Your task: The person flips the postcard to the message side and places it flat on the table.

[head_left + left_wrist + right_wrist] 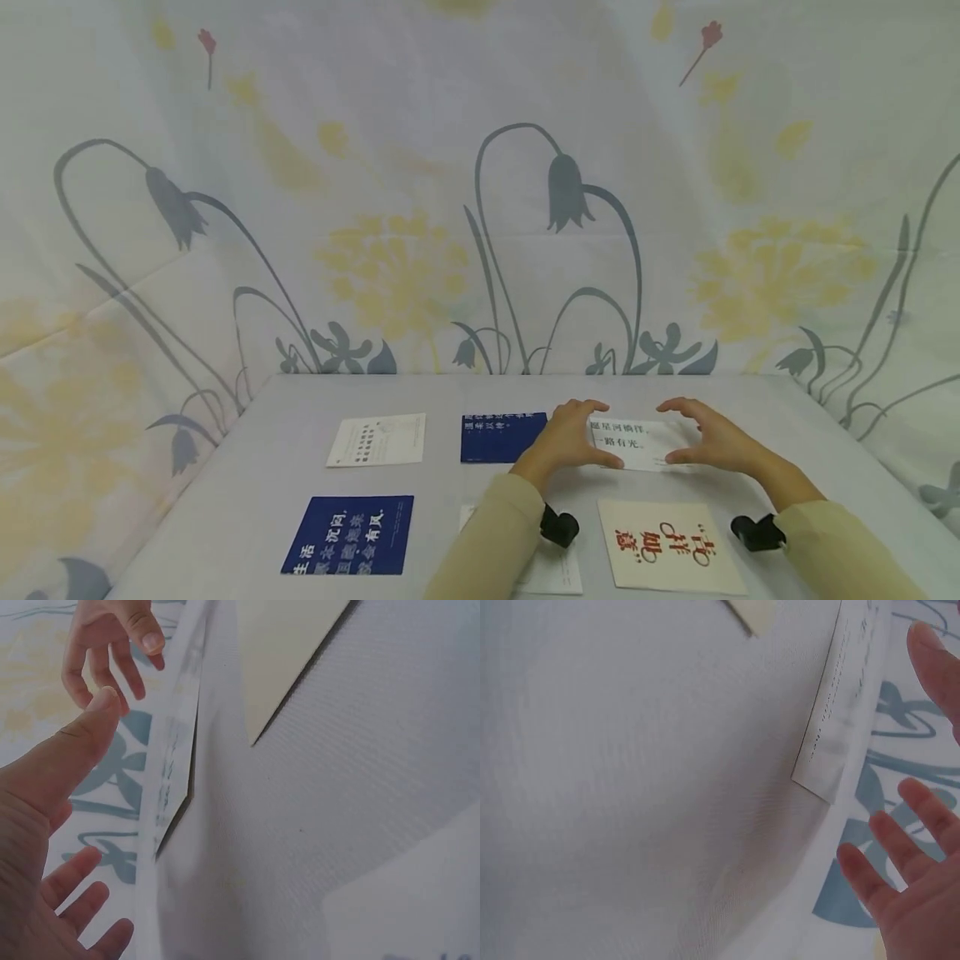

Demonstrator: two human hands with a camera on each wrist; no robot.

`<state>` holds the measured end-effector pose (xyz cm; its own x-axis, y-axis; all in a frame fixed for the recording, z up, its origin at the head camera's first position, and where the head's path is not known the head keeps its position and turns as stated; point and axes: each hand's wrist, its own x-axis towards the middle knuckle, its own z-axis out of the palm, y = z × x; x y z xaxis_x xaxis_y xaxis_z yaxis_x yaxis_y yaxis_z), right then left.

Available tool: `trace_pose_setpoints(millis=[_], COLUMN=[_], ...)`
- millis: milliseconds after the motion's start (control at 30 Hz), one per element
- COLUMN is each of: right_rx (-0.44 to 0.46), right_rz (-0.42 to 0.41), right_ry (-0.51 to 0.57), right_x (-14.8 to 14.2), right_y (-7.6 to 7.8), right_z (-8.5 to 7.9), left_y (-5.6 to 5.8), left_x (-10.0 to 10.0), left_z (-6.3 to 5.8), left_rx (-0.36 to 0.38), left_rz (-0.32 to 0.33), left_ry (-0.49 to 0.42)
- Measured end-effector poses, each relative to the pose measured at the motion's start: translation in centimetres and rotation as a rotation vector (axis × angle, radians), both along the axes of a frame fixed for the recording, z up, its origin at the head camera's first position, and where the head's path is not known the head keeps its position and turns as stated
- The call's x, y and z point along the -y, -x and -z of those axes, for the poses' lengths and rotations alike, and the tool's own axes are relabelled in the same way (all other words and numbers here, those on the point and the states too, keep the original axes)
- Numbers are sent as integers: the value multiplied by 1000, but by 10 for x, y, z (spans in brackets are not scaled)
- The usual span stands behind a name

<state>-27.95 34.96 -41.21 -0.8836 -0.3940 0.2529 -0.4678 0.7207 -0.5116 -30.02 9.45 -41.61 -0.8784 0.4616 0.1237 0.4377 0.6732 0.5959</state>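
Note:
A white card [637, 446] with dark printed characters lies at the back right of the table. My left hand [573, 437] hovers at its left end and my right hand [712, 437] at its right end, thumbs and fingers spread apart. In the left wrist view, the left hand [45, 825] holds nothing and the card [180, 765] lies flat beyond its fingers. Likewise, the right wrist view shows the right hand [922, 900] with spaced fingers, apart from the card [829, 712]. Part of the card's right end is hidden behind the right hand in the head view.
A cream card with red characters [671, 546] lies nearer, between the forearms. My left sleeve [491, 537] partly covers another white card [551, 567]. Two blue cards [495, 442] [352, 533] and a white one [378, 440] lie leftward. Behind the table [225, 500] hangs a flowered cloth [420, 183].

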Motion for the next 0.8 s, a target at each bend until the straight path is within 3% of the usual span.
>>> trace_pose_setpoints(millis=[233,433,800], right_rx=[63,152,197], right_rz=[0,4,-14], right_ry=[-35,-50,-212], right_x=[-3,-6,-6], right_y=[3,5,10], right_z=[1,4,5], left_y=[8,13,17], left_x=[-4,-3,-1], left_z=[8,12,18], left_rx=[-81,-108,-62], left_rz=[3,8,11], left_ry=[164,259,255])
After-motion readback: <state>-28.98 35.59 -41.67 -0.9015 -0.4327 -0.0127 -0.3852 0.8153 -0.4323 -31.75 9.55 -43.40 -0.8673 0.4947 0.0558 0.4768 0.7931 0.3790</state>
